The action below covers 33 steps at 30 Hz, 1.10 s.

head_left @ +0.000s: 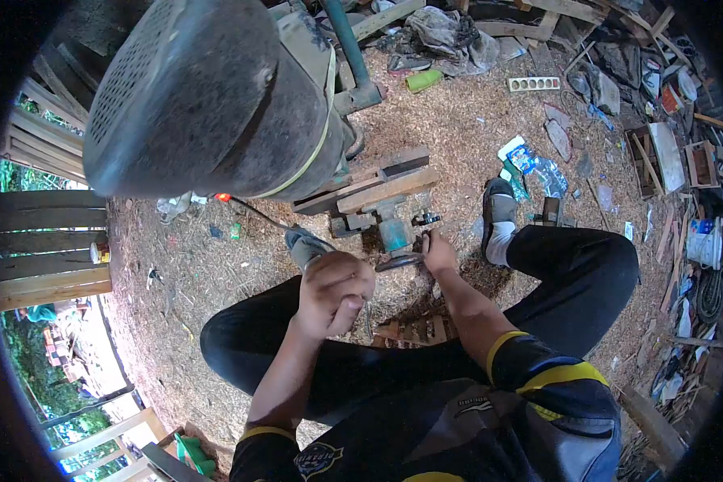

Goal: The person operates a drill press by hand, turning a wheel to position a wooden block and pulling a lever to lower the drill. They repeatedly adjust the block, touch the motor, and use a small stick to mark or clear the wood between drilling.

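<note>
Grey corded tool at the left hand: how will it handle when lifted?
Likely rigid and fairly heavy for its size: the grey tool looks like a hard casing. Its cord trails across the sawdust and may drag or snag.

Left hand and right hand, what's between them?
In the head view, a dark curved metal piece lies between the left hand and the right hand.

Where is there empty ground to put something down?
Mostly bare sawdust lies between the wooden fence and the left hand, and past the wood blocks toward the white tray. Crowded: around the right hand and the scrap pile.
</note>
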Tool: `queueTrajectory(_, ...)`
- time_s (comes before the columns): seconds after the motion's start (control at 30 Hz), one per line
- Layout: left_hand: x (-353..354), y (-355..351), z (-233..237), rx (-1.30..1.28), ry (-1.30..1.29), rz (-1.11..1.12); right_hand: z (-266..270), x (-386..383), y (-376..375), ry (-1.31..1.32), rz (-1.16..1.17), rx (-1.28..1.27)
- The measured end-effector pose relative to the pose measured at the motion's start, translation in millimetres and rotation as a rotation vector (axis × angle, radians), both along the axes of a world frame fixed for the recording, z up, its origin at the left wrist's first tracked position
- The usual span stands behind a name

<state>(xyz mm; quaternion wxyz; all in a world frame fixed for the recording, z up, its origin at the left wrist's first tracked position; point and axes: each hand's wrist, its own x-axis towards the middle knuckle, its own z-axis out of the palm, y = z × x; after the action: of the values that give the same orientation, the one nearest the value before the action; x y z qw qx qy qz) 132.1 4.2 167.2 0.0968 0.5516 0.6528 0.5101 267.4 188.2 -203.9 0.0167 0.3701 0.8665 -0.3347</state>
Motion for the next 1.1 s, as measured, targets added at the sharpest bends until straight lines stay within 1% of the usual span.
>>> queueTrajectory(0.07, 3, -1, -6, 0.001, -0.03, 0.003, -12, -2, 0, 0.034, 0.049, 0.075)
queueTrajectory(0.17, 5, -3, -13, -0.108, -0.114, 0.014, -19, -2, 5, 0.038, 0.177, 0.166)
queueTrajectory(0.27, 7, -1, -21, -0.217, -0.127, 0.013, -41, -3, -1, 0.09, 0.205, 0.298)
queueTrajectory(0.37, 11, 3, -28, -0.234, -0.136, -0.001, -41, -1, -1, 0.082, 0.235, 0.33)
queueTrajectory(0.4, 10, 2, -29, -0.246, -0.077, -0.018, -32, -2, 0, 0.122, 0.212, 0.236)
queueTrajectory(0.5, 18, -1, -37, -0.252, -0.018, -0.028, -32, -4, 1, 0.043, 0.237, 0.196)
queueTrajectory(0.57, 24, -1, -39, -0.259, 0.029, -0.04, -54, -4, -7, 0.036, 0.233, 0.254)
queueTrajectory(0.6, 27, 0, -40, -0.261, 0.044, -0.042, -53, -10, -7, 0.03, 0.234, 0.287)
queueTrajectory(0.7, 38, 5, -40, -0.316, 0.077, -0.031, -55, -4, -10, 0.029, 0.234, 0.214)
queueTrajectory(0.73, 38, 8, -35, -0.326, 0.089, -0.042, -57, -2, -9, 0.055, 0.272, 0.308)
queueTrajectory(0.77, 38, 14, -31, -0.329, 0.109, -0.049, -57, 2, -4, 0.059, 0.323, 0.314)
queueTrajectory(0.83, 34, 17, -22, -0.343, 0.143, -0.07, -39, 4, 5, 0.077, 0.421, 0.33)
queueTrajectory(0.87, 33, 19, -18, -0.34, 0.16, -0.068, -30, 2, 9, -0.004, 0.462, 0.304)
queueTrajectory(0.9, 31, 21, -13, -0.337, 0.178, -0.068, -29, 0, 13, -0.017, 0.499, 0.355)
queueTrajectory(0.93, 30, 22, -11, -0.327, 0.123, -0.044, -28, -1, 17, -0.032, 0.534, 0.409)
queueTrajectory(1.0, 27, 25, -21, -0.348, 0.129, -0.026, -18, 3, 26, -0.062, 0.577, 0.528)
queueTrajectory(1.03, 25, 27, -25, -0.356, 0.129, -0.02, -9, 4, 28, -0.133, 0.614, 0.546)
queueTrajectory(1.1, 24, 34, -24, -0.462, 0.22, -0.113, 10, 12, 37, -0.292, 0.697, 0.589)
